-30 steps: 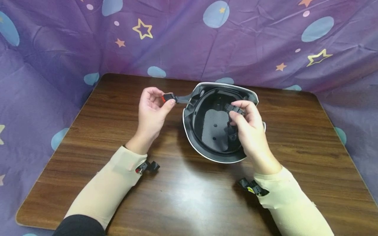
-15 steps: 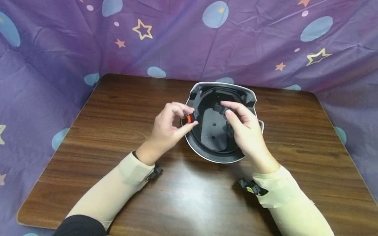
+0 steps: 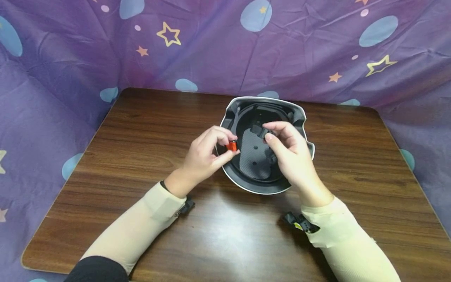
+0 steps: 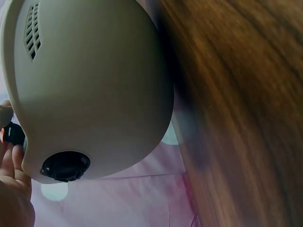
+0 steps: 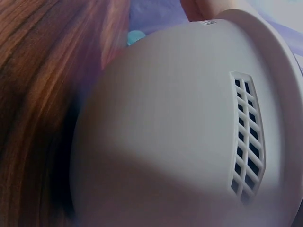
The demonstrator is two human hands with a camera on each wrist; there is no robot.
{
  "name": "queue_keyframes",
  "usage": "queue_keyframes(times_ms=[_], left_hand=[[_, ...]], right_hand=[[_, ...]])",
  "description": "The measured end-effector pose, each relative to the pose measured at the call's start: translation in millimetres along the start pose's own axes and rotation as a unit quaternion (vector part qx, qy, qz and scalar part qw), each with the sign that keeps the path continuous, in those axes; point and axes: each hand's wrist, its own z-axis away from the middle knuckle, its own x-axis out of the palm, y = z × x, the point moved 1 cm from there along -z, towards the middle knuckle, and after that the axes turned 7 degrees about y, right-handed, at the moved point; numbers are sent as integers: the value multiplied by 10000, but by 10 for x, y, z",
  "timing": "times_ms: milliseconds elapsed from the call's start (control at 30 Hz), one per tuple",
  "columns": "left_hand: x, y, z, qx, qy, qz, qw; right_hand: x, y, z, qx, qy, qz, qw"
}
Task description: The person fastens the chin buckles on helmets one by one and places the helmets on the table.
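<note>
Fingers of my left hand (image 3: 208,150) pinch the orange-red buckle end (image 3: 231,145); fingers of my right hand (image 3: 295,156) pinch a black strap fitting (image 3: 260,131), likely its mating half. The two parts are apart, both held over the open cavity of the helmet (image 3: 243,186). A dark strap (image 3: 236,119) lies along the cavity's left side.

To join the two ends, which I judge to be the step in hand: grip each part by its sides, leaving both mating faces uncovered. Turn them until they face squarely and check the webbing for twists. Advance along one line; a skewed entry could jam. Leave slack, as a taut strap could rock the shell. Keep fingertips out of the closing gap.

The helmet rests crown down, with a grey textured panel (image 3: 255,156) inside; the left wrist view shows its pale shell and a round black fitting (image 4: 66,165).

Beneath is a dark wood-grain bench (image 3: 148,121) with rounded corners and a bright glare patch near me. A purple drape (image 3: 211,43) printed with stars and blue ovals stands behind and to both sides.
</note>
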Motion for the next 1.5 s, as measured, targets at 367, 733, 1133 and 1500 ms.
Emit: queue_keyframes(times_ms=[367, 733, 1133, 1500], left_hand=[[-23, -20, -13, 126, -46, -60, 9999], [-12, 2, -5, 391, -262, -247, 9986], [0, 32, 13, 587, -230, -647, 9959], [6, 26, 17, 658, -422, -613, 9951]], right_hand=[[9, -22, 42, -373, -666, 32, 9971], [1, 7, 58, -620, -1039, 1060, 9870], [7, 21, 49, -615, -969, 1361, 9840], [37, 19, 57, -739, -1019, 1527, 9802]])
